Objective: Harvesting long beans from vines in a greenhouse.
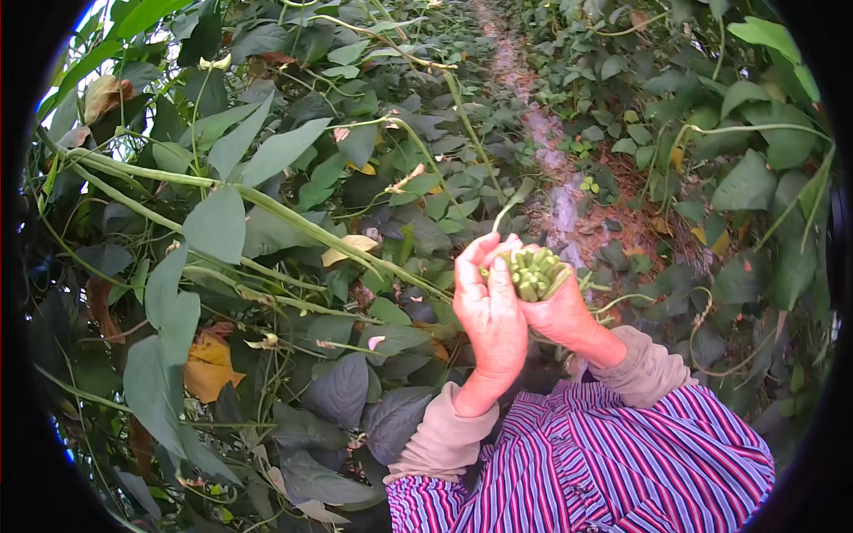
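Note:
A bundle of long green bean pods (pixel 533 272) is held upright in front of me, its cut or stem ends facing the camera. Around its right side wraps my right hand (pixel 566 310). On the left side of the bundle is my left hand (pixel 490 306), its thumb laid against the pod ends and its fingers curled at the far edge. One pale pod tip or stem (pixel 508 206) rises beyond my left fingertips. The lower part of the bundle is mostly hidden behind my hands and wrists.
Dense bean vines (pixel 280 213) with long stems crowd the left and reach close to my left hand. More leafy vines (pixel 753 180) stand at the right. Between them a narrow ground strip (pixel 563 193) runs away, with dry brown litter (pixel 616 220) beside it.

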The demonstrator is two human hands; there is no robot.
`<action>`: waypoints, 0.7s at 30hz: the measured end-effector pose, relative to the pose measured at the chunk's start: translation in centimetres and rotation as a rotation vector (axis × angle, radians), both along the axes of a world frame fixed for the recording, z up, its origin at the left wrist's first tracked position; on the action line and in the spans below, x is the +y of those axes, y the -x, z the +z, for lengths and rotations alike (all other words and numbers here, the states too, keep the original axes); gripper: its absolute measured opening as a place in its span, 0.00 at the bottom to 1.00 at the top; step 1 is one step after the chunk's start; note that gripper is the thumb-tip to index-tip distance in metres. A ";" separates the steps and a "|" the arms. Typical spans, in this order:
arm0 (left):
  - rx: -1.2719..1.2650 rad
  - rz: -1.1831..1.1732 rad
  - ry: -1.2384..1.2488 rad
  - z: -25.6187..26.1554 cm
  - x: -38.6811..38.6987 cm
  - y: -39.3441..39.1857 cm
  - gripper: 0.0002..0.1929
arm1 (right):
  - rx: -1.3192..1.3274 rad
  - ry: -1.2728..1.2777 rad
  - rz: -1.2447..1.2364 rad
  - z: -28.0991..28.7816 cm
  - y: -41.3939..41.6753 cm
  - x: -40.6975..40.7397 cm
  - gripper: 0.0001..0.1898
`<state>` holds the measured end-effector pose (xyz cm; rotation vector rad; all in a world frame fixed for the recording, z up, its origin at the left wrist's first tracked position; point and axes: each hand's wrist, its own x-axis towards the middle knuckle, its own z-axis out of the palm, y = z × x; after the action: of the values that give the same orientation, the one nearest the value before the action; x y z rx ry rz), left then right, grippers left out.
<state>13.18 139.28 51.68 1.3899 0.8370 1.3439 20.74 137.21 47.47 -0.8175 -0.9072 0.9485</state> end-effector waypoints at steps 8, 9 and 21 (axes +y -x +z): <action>0.160 0.141 -0.115 -0.4 4.0 -3.0 0.11 | -0.041 0.035 0.121 0.1 -3.3 4.8 0.18; 0.216 0.168 -0.133 -0.6 4.4 -3.6 0.10 | -0.065 0.040 0.141 -0.1 -4.2 5.5 0.18; 0.980 0.319 -0.319 6.1 7.1 -1.2 0.18 | 0.194 0.120 0.803 -0.4 -7.6 10.4 0.15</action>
<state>14.38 146.39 57.78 2.2960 1.5743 0.9975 28.32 147.59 47.09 -0.4326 -1.0285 1.7609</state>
